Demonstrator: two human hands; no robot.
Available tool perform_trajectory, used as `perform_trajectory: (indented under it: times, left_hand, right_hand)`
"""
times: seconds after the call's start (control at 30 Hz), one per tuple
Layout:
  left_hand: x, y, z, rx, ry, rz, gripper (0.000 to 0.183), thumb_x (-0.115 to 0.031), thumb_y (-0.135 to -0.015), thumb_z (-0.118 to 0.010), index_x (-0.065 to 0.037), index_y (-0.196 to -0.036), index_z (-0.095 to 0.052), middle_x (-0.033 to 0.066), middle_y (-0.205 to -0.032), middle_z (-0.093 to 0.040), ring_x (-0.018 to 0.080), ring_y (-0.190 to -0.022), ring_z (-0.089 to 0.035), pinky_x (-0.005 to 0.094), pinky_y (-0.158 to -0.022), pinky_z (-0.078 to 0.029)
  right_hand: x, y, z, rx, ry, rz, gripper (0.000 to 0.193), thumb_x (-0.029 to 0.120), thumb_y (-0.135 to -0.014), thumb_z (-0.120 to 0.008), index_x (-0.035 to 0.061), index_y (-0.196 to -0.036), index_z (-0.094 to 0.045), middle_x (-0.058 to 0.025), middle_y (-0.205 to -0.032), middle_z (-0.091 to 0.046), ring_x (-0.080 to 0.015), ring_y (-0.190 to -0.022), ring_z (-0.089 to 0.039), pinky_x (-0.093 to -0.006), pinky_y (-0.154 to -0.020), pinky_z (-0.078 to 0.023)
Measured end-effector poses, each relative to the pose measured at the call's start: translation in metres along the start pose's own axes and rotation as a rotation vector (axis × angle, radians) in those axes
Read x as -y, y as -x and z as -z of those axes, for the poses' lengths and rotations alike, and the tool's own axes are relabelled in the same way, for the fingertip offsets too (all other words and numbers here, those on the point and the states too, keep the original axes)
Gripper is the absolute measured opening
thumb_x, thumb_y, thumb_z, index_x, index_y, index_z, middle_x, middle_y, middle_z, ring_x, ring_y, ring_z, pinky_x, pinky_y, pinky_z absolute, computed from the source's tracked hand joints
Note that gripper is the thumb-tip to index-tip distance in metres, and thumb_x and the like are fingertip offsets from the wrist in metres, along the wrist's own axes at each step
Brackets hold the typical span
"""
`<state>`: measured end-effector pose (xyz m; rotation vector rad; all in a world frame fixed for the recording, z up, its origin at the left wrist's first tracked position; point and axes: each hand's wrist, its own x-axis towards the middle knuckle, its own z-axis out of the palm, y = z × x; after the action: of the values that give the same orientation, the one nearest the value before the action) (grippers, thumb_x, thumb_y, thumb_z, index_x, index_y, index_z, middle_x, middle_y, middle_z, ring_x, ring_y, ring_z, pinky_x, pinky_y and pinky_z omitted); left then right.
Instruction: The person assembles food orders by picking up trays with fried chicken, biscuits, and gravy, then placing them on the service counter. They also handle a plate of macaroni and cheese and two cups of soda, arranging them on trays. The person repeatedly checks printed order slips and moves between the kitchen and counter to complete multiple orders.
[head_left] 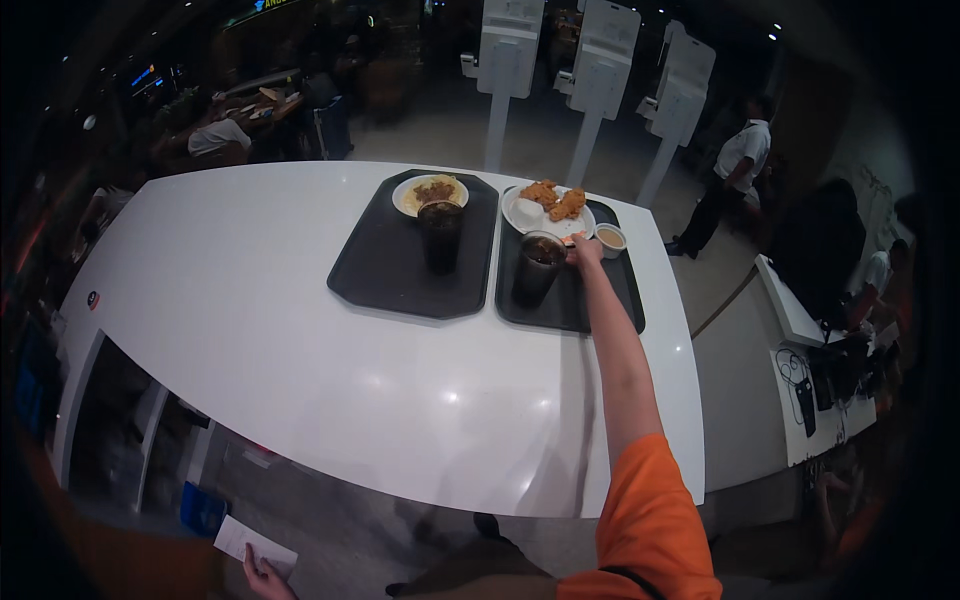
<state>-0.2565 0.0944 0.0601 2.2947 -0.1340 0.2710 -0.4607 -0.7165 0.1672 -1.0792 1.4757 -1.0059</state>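
Note:
My right hand point(586, 251) reaches over the right tray, fingers closed at a small orange-and-white packet point(572, 239) by the plate's edge. Just left of that hand stands a clear cup of dark drink point(537, 272). Behind it, a white plate point(548, 226) bears fried chicken point(568, 205) and a white rounded mound point(527, 213). A small tub of brown sauce point(610, 240) sits to the hand's right. All these are on the dark right tray point(575, 312). Low at the left, my left hand point(264, 577) holds a white paper slip point(256, 546), away from the table.
A second dark tray point(390, 275) lies to the left, with a plate of noodles point(430, 190) and another dark drink point(440, 240). Both trays rest on a white table point(300, 380). Beyond it stand white kiosk stands point(508, 70) and a person point(742, 160). A side counter point(800, 310) is at right.

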Motion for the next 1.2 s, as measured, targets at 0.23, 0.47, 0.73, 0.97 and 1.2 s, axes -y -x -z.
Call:
perform_trajectory:
  times: [0.23, 0.47, 0.73, 0.97, 1.2]
  left_hand:
    - [0.006, 0.008, -0.025, -0.054, -0.04, 0.069, 0.043, -0.002, -0.079, -0.053, 0.001, -0.121, -0.059, 0.0214, -0.12, -0.059, 0.0336, -0.11, -0.056, 0.0385, -0.097, -0.04]
    - [-0.002, 0.004, -0.043, -0.081, 0.043, 0.076, 0.046, 0.007, -0.076, -0.05, 0.003, -0.122, -0.058, 0.0202, -0.123, -0.058, 0.0315, -0.115, -0.054, 0.0377, -0.1, -0.039]
    - [-0.009, 0.021, -0.036, -0.167, 0.097, 0.098, 0.046, 0.01, -0.076, -0.049, 0.003, -0.12, -0.059, 0.0185, -0.121, -0.059, 0.0311, -0.115, -0.054, 0.0367, -0.101, -0.038]
    - [0.004, 0.037, -0.031, -0.214, 0.126, 0.134, 0.045, 0.009, -0.078, -0.05, 0.001, -0.121, -0.059, 0.0183, -0.122, -0.059, 0.0307, -0.114, -0.055, 0.0367, -0.099, -0.039]
    - [0.033, 0.055, -0.015, -0.262, 0.16, 0.219, 0.044, 0.007, -0.081, -0.053, -0.002, -0.124, -0.058, 0.0186, -0.124, -0.058, 0.0304, -0.117, -0.054, 0.0375, -0.101, -0.037]
  right_hand:
    - [0.009, -0.003, -0.021, -0.154, -0.096, -0.044, 0.047, -0.002, -0.083, -0.051, -0.0095, -0.123, -0.028, -0.0271, -0.12, -0.049, -0.0365, -0.083, -0.067, -0.0387, -0.052, -0.063]
    - [-0.003, -0.004, -0.023, -0.126, -0.272, 0.062, 0.047, -0.002, -0.08, -0.048, -0.0085, -0.123, -0.033, -0.0249, -0.121, -0.048, -0.034, -0.094, -0.065, -0.0397, -0.059, -0.063]
    - [0.016, 0.004, -0.024, -0.122, -0.346, 0.195, 0.04, -0.002, -0.081, -0.049, -0.0095, -0.118, -0.036, -0.025, -0.115, -0.051, -0.0348, -0.09, -0.065, -0.0397, -0.058, -0.064]
    - [0.107, 0.04, 0.014, 0.088, -0.252, 0.352, 0.037, 0.001, -0.084, -0.045, -0.0142, -0.116, -0.034, -0.0295, -0.112, -0.052, -0.0377, -0.087, -0.066, -0.0412, -0.062, -0.064]
    - [0.202, 0.145, 0.05, 0.565, -0.137, 0.304, 0.03, 0.003, -0.086, -0.04, -0.0228, -0.103, -0.043, -0.029, -0.093, -0.061, -0.0352, -0.079, -0.069, -0.0255, -0.061, -0.062]
